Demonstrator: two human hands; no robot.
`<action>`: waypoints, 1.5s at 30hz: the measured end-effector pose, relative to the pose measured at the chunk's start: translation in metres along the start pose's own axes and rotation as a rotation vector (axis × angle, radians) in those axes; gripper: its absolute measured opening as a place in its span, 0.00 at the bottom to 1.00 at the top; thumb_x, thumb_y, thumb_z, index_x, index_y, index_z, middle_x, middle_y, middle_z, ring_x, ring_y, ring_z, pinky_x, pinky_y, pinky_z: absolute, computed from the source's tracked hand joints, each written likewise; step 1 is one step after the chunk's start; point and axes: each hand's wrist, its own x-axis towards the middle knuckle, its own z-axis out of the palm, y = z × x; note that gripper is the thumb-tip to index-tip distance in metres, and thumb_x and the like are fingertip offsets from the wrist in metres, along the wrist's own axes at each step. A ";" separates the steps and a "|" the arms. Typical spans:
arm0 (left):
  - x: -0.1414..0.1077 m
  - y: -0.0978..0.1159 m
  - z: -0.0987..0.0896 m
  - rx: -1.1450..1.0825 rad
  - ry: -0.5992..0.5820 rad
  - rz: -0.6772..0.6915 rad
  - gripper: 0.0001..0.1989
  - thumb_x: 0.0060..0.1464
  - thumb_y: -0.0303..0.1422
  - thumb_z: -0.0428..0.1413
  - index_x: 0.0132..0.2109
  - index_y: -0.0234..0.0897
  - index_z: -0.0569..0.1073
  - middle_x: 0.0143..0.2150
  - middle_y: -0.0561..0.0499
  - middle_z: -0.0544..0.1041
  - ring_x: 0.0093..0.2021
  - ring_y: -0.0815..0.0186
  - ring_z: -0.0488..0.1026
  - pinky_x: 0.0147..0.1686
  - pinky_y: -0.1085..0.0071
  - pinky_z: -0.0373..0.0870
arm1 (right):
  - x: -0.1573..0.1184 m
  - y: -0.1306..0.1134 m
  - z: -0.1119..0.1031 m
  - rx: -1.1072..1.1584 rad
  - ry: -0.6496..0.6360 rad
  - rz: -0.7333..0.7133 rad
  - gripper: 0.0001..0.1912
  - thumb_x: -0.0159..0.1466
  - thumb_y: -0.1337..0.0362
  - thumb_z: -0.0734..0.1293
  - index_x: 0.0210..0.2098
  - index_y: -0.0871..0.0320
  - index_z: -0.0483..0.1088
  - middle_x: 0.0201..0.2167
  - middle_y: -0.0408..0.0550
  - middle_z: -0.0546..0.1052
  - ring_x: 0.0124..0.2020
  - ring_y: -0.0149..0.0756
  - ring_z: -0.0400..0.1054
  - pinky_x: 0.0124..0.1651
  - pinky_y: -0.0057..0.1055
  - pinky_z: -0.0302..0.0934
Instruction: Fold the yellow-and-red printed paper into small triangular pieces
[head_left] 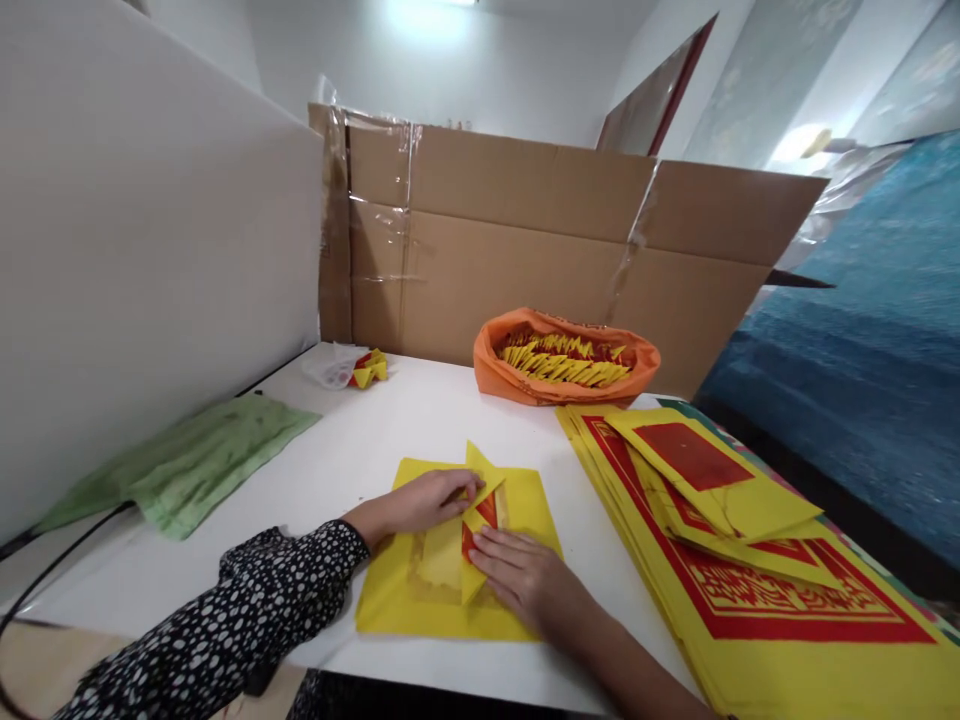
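Folded paper [486, 510]: was apparently mid-fold; pressing flat seemed called for next.
Left hand [441, 500]: pinched its upper flap [487, 484].
Right hand [529, 580]: lay across it; grip couldn't be told.

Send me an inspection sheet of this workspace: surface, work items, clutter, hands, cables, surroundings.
Surface: white tabletop.
Work items: folded yellow-and-red piece on a yellow sheet; large printed sheets at right, smaller sheets on top; orange bag holding many folded pieces.
Clutter: green cloth at left; clear plastic bag farther back.
Hands: left hand and right hand both touch the folded yellow-and-red piece.
Cables: black cable by the cloth.
Surroundings: cardboard panel behind; blue sheeting at right.
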 end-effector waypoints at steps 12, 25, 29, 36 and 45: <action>-0.004 0.004 -0.008 -0.001 -0.174 0.084 0.22 0.56 0.30 0.58 0.57 0.45 0.68 0.67 0.47 0.62 0.68 0.55 0.53 0.67 0.54 0.46 | 0.029 0.007 -0.012 0.468 0.056 0.672 0.11 0.65 0.63 0.63 0.29 0.57 0.74 0.23 0.40 0.75 0.25 0.32 0.67 0.29 0.26 0.57; 0.014 -0.021 0.015 -0.325 0.205 -0.120 0.12 0.54 0.36 0.60 0.27 0.35 0.69 0.57 0.43 0.70 0.53 0.61 0.72 0.55 0.63 0.67 | 0.019 -0.043 0.022 -0.072 0.172 0.488 0.22 0.66 0.64 0.62 0.59 0.62 0.65 0.60 0.60 0.68 0.62 0.51 0.60 0.59 0.50 0.60; 0.016 -0.023 0.013 -0.307 0.183 -0.147 0.13 0.52 0.37 0.61 0.26 0.35 0.68 0.55 0.42 0.71 0.52 0.59 0.73 0.54 0.61 0.68 | 0.010 -0.065 0.041 -0.085 0.060 0.622 0.35 0.63 0.53 0.67 0.65 0.61 0.58 0.67 0.55 0.58 0.68 0.53 0.50 0.65 0.51 0.55; 0.017 -0.016 0.010 -0.304 0.176 -0.175 0.12 0.52 0.37 0.60 0.26 0.35 0.68 0.54 0.40 0.72 0.52 0.59 0.73 0.54 0.60 0.68 | 0.015 -0.070 0.033 -0.035 0.009 0.703 0.36 0.66 0.48 0.62 0.68 0.57 0.53 0.69 0.50 0.51 0.70 0.48 0.43 0.68 0.50 0.50; 0.016 -0.022 0.014 -0.292 0.194 -0.155 0.11 0.51 0.33 0.60 0.25 0.35 0.68 0.51 0.42 0.73 0.51 0.59 0.73 0.52 0.63 0.68 | 0.015 -0.073 0.031 -0.061 0.056 0.707 0.33 0.67 0.45 0.57 0.66 0.55 0.57 0.68 0.47 0.55 0.69 0.48 0.48 0.67 0.49 0.51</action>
